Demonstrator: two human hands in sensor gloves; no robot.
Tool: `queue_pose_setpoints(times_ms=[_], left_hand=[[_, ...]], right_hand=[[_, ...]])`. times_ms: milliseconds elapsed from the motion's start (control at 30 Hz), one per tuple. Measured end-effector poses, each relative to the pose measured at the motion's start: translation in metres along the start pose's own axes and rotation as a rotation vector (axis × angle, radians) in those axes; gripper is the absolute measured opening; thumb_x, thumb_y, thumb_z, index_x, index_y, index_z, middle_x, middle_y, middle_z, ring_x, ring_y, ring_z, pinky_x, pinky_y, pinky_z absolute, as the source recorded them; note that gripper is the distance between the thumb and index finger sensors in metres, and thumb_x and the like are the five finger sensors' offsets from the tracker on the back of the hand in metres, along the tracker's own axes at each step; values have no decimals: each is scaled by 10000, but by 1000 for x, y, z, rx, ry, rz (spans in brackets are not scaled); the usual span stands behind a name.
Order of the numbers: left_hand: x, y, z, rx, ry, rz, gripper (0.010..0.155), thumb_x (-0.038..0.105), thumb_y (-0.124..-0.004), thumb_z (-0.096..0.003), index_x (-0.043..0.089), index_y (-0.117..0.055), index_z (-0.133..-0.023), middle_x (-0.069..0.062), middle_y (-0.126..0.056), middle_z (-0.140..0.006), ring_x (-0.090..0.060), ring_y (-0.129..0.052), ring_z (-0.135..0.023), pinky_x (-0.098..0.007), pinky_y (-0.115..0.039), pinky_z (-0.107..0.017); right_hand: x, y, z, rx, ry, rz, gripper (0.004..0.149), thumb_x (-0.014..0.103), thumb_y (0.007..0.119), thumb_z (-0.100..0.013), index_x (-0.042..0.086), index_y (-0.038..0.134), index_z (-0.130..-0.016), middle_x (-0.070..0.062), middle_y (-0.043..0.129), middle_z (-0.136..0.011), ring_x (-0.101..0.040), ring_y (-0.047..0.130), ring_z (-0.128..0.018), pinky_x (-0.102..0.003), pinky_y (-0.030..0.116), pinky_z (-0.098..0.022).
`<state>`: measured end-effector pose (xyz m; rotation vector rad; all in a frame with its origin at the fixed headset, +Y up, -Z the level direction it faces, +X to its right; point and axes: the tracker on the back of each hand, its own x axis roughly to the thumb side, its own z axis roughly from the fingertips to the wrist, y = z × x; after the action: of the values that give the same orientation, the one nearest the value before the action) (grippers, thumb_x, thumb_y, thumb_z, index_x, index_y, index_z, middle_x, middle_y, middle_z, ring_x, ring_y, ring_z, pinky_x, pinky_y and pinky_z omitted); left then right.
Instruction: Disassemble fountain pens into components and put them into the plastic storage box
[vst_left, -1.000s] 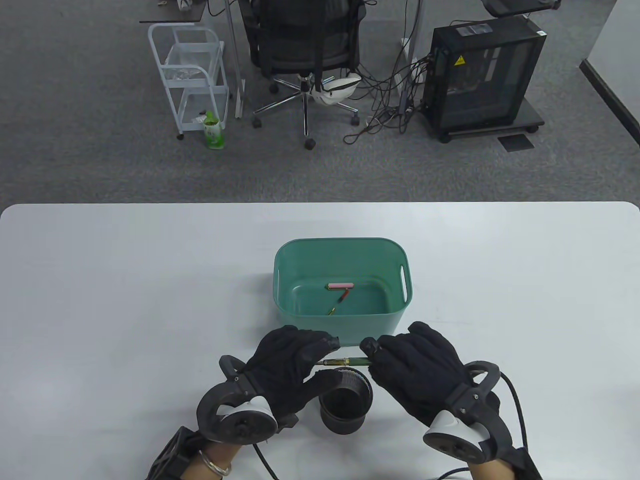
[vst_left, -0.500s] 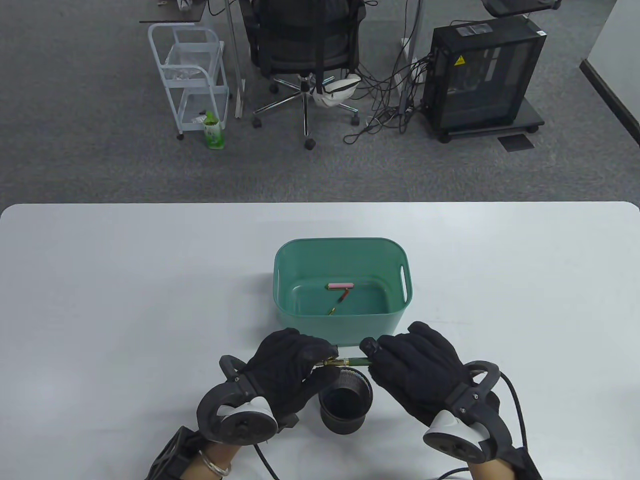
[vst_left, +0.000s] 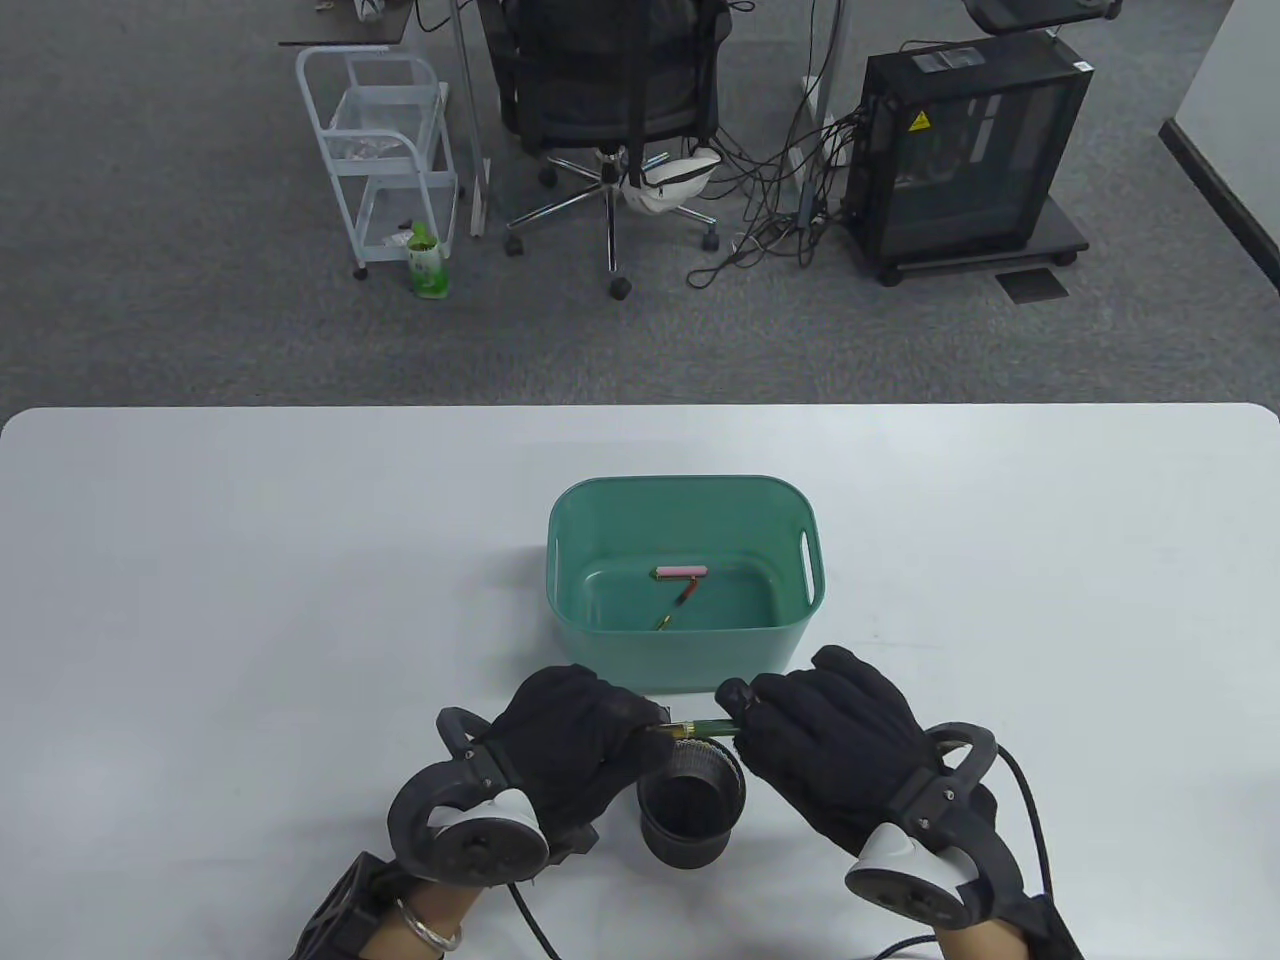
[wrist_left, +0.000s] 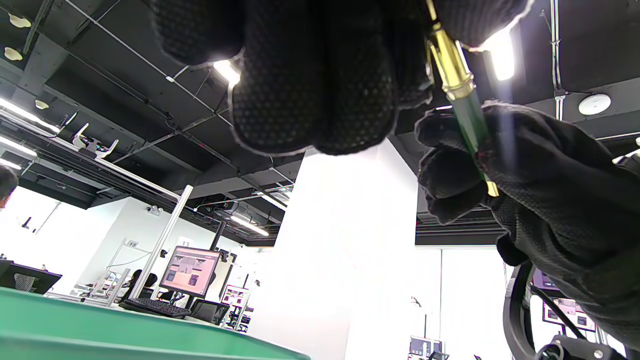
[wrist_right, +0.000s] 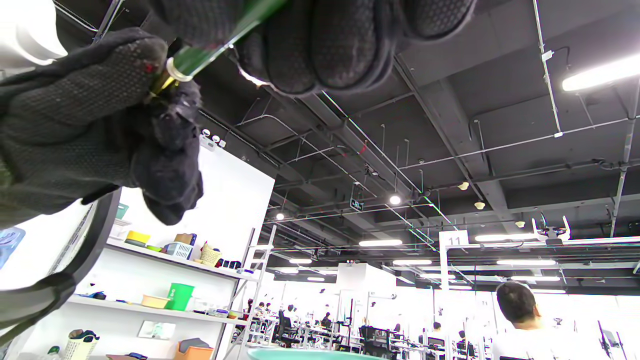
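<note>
Pink cap and nib part lie in box; both hands, left and right, grip green pen, not yet separated

Open-plan lab office, office chair, computer tower (cabled); numbered workstations, exposed ceiling

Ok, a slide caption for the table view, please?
Both hands, left and right, grip a green pen over a black cup, near the green box.
</note>
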<state>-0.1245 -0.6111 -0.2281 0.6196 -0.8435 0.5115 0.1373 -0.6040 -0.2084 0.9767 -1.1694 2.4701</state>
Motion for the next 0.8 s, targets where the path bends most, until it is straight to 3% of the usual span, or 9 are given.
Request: queue_pose_setpoints(times_ms=[267, 433, 533, 800], left_hand=[[0, 0, 0, 1, 1, 1, 514, 514, -596, -660, 126, -917, -762, -42, -1062, -634, -222, -1036, -537, -468, -769, -604], [0, 0, 1, -10, -10, 5, 561, 562, -624, -649, 135, -777, -979, -67, -968, -853, -260, -957, -746, -498, -692, -701], [3, -1, 0, -28, -22, -11, 562, 552, -677, -644, 155, -702, -1041, -72, -911, -935, -262, -910, -825, -508, -654, -740], [3, -3, 0, -44, -7, -22, 450, 474, -705, -661, 153, -788, -966, -48, -946, -887, -237, -944, -776, -490, -685, -717]], right_hand=[[1, 0, 0, -1, 0, 2, 433, 484, 698, -549, 322, 829, -929, 62, 851, -863, -121, 870, -725, -444, 633, -745], [0, -1, 0, -6, 4, 6, 433, 484, 698, -549, 322, 829, -929, 61, 851, -862, -121, 870, -724, -443, 635, -744], [-1, -1, 0, -6, 7, 9, 433, 483, 698, -550, 320, 829, -929, 61, 851, -861, -121, 870, -724, -443, 635, -743], [-1, 0, 0, 4, 3, 16, 431, 482, 698, -550, 321, 830, -928, 60, 851, -862, -121, 871, -723, -442, 636, -743]])
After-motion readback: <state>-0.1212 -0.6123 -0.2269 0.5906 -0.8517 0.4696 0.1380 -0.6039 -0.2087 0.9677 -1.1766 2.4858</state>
